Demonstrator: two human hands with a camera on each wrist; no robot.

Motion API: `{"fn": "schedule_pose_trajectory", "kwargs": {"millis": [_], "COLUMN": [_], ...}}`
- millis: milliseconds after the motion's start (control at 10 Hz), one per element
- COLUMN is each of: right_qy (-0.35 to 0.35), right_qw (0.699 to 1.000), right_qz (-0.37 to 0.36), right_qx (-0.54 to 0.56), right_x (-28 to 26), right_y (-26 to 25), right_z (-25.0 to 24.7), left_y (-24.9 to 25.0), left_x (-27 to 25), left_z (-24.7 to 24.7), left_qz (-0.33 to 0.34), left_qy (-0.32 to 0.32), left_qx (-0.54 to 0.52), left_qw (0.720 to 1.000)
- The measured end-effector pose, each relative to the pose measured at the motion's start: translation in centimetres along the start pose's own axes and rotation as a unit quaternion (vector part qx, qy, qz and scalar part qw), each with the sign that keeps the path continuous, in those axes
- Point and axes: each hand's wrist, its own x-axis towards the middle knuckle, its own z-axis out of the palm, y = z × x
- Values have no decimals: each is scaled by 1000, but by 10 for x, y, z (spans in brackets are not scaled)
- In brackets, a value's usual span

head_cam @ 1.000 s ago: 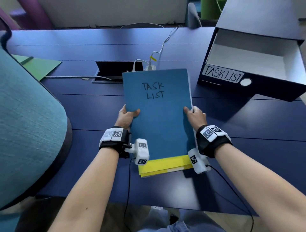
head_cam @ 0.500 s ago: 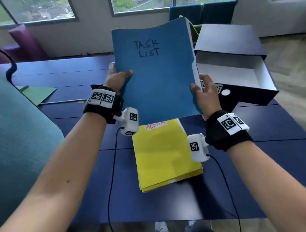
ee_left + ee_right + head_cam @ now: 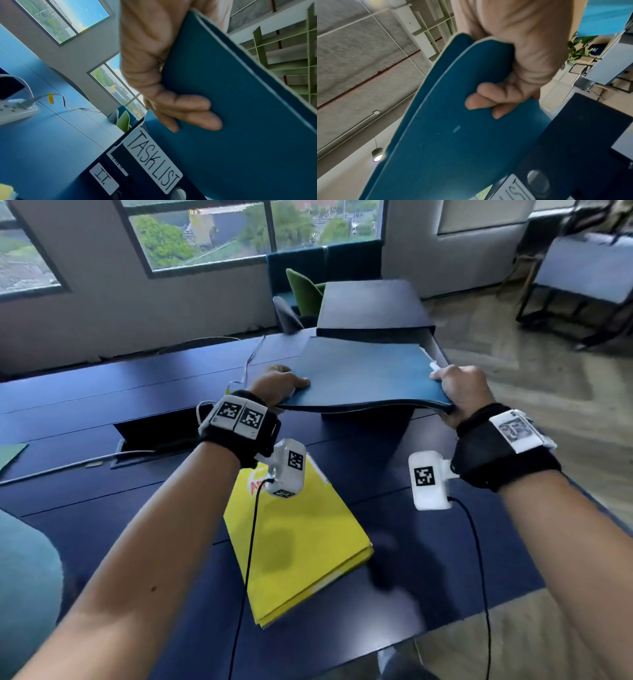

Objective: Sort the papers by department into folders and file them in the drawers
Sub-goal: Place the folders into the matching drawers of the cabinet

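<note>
I hold the blue folder [image 3: 363, 374] almost flat in the air over the pulled-out drawer of the dark drawer unit [image 3: 371, 306]. My left hand [image 3: 279, 386] grips its left edge, thumb on top, fingers [image 3: 193, 115] underneath. My right hand [image 3: 460, 388] grips its right edge, fingers [image 3: 489, 100] curled under the blue folder [image 3: 453, 135]. White paper edges show inside. The drawer front labelled TASK LIST [image 3: 152, 159] sits just below the blue folder [image 3: 240, 121]; a lower drawer reads I.T. [image 3: 103, 178]. A yellow folder [image 3: 298, 542] with red lettering lies on the table near me.
The dark blue table [image 3: 102, 491] has an open cable hatch [image 3: 154, 429], a white power strip [image 3: 13, 109] with cables, and a green folder [image 3: 10, 453] at the far left. A teal chair back [image 3: 27, 583] stands at my left. Chairs and windows lie beyond.
The blue folder was lifted off the yellow one, raised upright, then tilted flat and carried forward over the open drawer. The yellow folder stays on the table.
</note>
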Motion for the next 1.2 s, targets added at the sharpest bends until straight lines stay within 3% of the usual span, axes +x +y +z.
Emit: {"fn": "schedule_pose_trajectory", "kwargs": {"millis": [100, 200, 300, 400, 600, 700, 900, 1100, 1200], "right_qy": [7, -42, -80, -80, 33, 63, 35, -22, -17], "right_qw": [1000, 999, 996, 997, 995, 982, 954, 914, 900], "right_qz": [17, 19, 31, 16, -20, -34, -58, -94, -118], "right_qx": [-6, -11, 24, -12, -88, -177, -293, -394, -420], "right_x": [11, 21, 43, 51, 80, 87, 100, 101, 100], "right_y": [-5, -10, -14, -20, -21, -22, -10, 5, 9], "right_z": [-14, -21, -22, -21, -5, 0, 13, 18, 20], "left_y": [9, 17, 23, 32, 47, 46, 34, 30, 30], "left_x": [8, 18, 34, 52, 75, 81, 89, 93, 93], "left_z": [13, 22, 31, 40, 59, 72, 84, 90, 88], "left_qz": [-9, -22, -30, -46, -22, 18, 81, 63, 67], "left_qy": [-4, -10, 10, 39, 78, 68, 20, -69, -83], "left_qx": [31, 49, 68, 98, 179, 246, 355, 469, 474], "left_qw": [999, 999, 997, 993, 981, 967, 931, 878, 874]}}
